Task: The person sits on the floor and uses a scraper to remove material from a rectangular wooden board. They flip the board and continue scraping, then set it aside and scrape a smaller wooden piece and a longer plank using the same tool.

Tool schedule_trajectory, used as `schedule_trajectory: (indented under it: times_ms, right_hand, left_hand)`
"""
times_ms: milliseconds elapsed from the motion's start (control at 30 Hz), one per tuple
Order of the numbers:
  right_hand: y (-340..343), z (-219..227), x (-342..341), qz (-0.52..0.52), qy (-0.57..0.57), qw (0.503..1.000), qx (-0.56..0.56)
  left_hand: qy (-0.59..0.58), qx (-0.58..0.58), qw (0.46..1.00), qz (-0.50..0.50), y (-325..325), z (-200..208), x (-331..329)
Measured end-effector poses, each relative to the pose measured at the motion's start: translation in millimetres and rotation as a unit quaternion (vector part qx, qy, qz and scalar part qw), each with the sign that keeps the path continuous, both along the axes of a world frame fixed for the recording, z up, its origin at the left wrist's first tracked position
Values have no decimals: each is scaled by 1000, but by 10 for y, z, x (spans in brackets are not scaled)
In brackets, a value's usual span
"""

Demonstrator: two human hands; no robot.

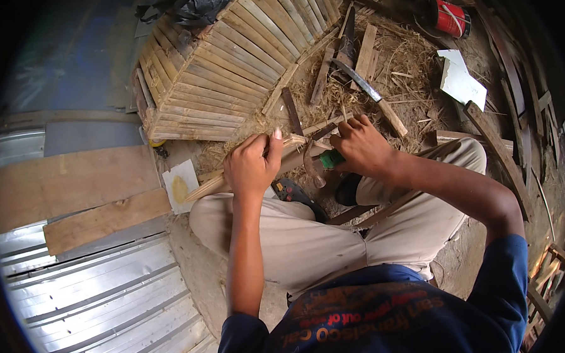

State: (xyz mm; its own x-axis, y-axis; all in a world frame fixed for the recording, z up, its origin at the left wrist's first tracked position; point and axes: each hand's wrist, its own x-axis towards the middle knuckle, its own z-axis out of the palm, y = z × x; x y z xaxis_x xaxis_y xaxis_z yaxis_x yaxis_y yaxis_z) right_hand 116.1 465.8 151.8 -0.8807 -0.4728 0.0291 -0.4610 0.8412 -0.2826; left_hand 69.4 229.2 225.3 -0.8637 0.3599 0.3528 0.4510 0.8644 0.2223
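My left hand is closed around a pale strip of split bamboo, its thumb pointing up. The strip slants from my left knee toward the middle, where its splintered end shows beyond the fingers. My right hand grips a hammer by its green handle. The curved metal hammer head hangs between my hands, close to the strip's end. Just past my right hand, a knife with a wooden handle lies on the shavings. My crossed legs are under both hands.
A curved panel of bamboo slats stands ahead on the left. Wood shavings and scrap boards cover the ground ahead. A red can and a white broken piece lie at the right. Corrugated metal and boards lie left.
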Motion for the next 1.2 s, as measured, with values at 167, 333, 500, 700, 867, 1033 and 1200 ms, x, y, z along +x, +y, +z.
schedule_trajectory:
  times_ms: [167, 333, 500, 700, 867, 1033, 1200]
  right_hand:
    - [45, 138, -144, 35, -216, 973, -66]
    - [84, 153, -338, 129, -457, 869, -136]
    - [174, 154, -272, 48, -562, 797, -218]
    - [43, 181, 132, -16, -267, 940, -211]
    - [-84, 253, 230, -181, -417, 839, -300]
    - [-401, 151, 465, -345, -650, 345, -582]
    - [-492, -1, 570, -275, -618, 229, -700]
  left_hand:
    - [21, 8, 999, -25, -10, -11, 82]
    - [18, 14, 999, -32, -89, -31, 198]
    - [5, 3, 1000, -28, -134, -50, 258]
    - [41, 62, 995, -68, -125, -34, 248]
    - [6, 8, 999, -36, -140, -38, 241]
    - [15, 30, 998, -49, -133, -42, 223]
    - [16, 24, 999, -42, -136, -46, 237]
